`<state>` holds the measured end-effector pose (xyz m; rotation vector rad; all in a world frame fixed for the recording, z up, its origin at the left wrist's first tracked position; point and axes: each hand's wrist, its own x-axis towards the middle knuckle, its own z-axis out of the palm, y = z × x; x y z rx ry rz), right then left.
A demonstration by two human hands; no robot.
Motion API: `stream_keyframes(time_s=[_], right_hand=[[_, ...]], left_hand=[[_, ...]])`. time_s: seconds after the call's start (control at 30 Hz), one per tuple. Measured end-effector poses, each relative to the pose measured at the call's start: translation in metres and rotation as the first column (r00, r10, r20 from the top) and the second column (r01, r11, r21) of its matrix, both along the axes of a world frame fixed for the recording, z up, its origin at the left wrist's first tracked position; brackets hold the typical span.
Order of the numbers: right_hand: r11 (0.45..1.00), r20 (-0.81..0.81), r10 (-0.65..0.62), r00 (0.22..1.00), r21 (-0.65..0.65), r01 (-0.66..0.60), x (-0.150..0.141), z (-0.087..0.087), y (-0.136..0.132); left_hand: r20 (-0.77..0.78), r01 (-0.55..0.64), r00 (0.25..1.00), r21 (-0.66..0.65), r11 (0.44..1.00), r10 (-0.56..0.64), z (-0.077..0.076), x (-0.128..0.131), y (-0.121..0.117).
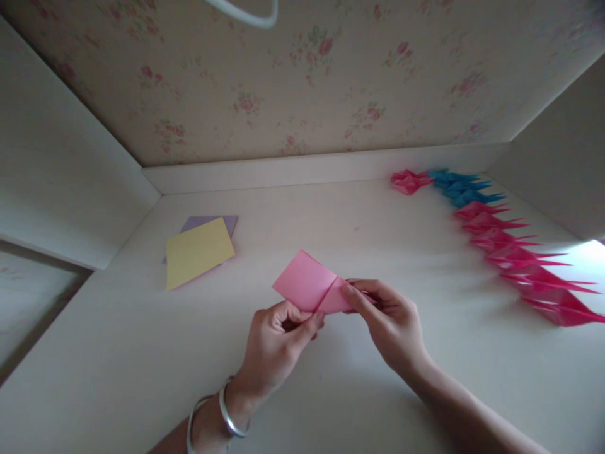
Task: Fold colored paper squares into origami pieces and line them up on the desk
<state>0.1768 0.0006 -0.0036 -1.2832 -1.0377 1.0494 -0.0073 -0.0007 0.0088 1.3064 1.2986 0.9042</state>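
A folded pink paper (pixel 307 282) is held just above the white tabletop (pixel 118 353) in the middle of the view. My left hand (pixel 276 343) pinches its near lower edge with curled fingers; two silver bangles sit on that wrist. My right hand (pixel 390 321) pinches the paper's right end between thumb and fingers. Both hands are closed on the same sheet.
A yellow paper square (pixel 197 251) lies on a purple sheet (pixel 222 221) at the left. A row of folded pink paper pieces (pixel 520 265) and blue paper pieces (pixel 460 186) runs along the right side. Floral wallpaper (pixel 307 75) backs the table.
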Motion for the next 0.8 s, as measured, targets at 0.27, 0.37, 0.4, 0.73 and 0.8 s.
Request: stream_keyframes(time_s=[0.27, 0.37, 0.4, 0.73, 0.8], right_hand=[[1.000, -0.017, 0.003, 1.000, 0.012, -0.003, -0.001, 0.000, 0.000], [1.000, -0.037, 0.007, 0.999, 0.008, -0.007, -0.001, 0.000, 0.001], [1.000, -0.046, 0.010, 0.999, 0.003, -0.010, -0.001, -0.001, 0.002], [0.995, -0.088, 0.093, 0.992, -0.021, -0.095, 0.001, 0.000, 0.001], [0.994, -0.092, 0.097, 0.991, -0.031, -0.101, 0.001, -0.001, 0.000]], left_hand=[[0.058, -0.014, 0.998, -0.013, 1.000, 0.015, -0.002, 0.000, 0.002], [0.098, -0.016, 0.995, -0.052, 0.998, 0.021, -0.003, 0.001, 0.005], [0.133, -0.019, 0.991, -0.080, 0.997, 0.029, -0.003, 0.001, 0.006], [0.364, -0.041, 0.921, -0.259, 0.965, 0.136, 0.002, 0.007, 0.010], [0.368, -0.044, 0.920, -0.244, 0.969, 0.135, 0.000, 0.007, 0.010]])
